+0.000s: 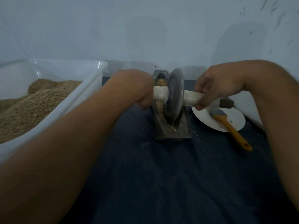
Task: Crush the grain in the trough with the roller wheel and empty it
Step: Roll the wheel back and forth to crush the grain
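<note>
A dark metal trough (183,126) lies lengthwise on the blue cloth, running away from me. The grey roller wheel (175,92) stands on edge in its groove, near the middle. A white axle handle (159,93) sticks out on each side of the wheel. My left hand (137,88) grips the left handle and my right hand (215,84) grips the right one. Tan grain (161,82) shows in the groove behind the wheel, and crushed grain lies in front of it on the left.
A large clear plastic tub (90,88) holding a heap of tan grain stands at the left. A white paper plate (233,120) with an orange-handled brush (229,125) lies to the right of the trough. A pale wall rises close behind.
</note>
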### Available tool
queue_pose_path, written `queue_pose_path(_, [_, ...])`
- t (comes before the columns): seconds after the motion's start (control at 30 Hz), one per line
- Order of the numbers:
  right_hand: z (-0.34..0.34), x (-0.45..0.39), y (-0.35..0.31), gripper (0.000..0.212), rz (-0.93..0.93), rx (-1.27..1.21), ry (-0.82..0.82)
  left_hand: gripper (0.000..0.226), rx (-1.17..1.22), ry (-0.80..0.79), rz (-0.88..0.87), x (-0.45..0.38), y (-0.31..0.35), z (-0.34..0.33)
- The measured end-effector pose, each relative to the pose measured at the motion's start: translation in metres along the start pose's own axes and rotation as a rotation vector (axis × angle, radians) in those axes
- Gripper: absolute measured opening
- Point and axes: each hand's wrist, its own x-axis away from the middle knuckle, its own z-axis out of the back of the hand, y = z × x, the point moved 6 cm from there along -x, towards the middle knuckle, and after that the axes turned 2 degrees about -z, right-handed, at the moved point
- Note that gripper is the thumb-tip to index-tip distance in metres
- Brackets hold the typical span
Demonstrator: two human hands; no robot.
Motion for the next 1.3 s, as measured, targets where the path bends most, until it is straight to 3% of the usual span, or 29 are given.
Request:
queue_pose_path(0.17, [-0.003, -0.013, 0.006, 0.024, 0.108, -0.054, 0.122, 0.046, 0.132, 0.191, 0.074, -0.010, -0.012, -0.011])
queue_pose_path(0.33, [-0.004, -0.037, 0.004, 0.037, 0.165, -0.058, 0.395, 0.030, 0.201, 0.441, 0.061, -0.023, -0.022, -0.032])
queue_pose_path(0.53, [-0.009, -0.047, -0.001, 0.038, 0.164, 0.150, 0.727, 0.039, 0.294, 0.568, -0.010, -0.029, -0.027, -0.045])
queue_pose_path(0.73, [-0.020, -0.059, 0.009, 0.044, 0.078, 0.130, 0.666, 0.030, 0.224, 0.744, -0.049, -0.022, -0.024, -0.037])
queue_pose_path(0.87, [-0.029, -0.064, 0.022, 0.045, 0.042, -0.025, 0.492, 0.026, 0.096, 0.854, -0.079, -0.017, -0.013, -0.025])
queue_pose_path(1.1, [-0.011, -0.047, 0.019, 0.052, 0.012, -0.037, 0.348, 0.036, 0.083, 0.682, -0.047, -0.021, -0.017, -0.027])
queue_pose_path(1.3, [0.005, -0.021, 0.001, 0.041, 0.052, -0.071, 0.243, 0.039, 0.174, 0.245, 0.074, -0.023, -0.026, -0.032])
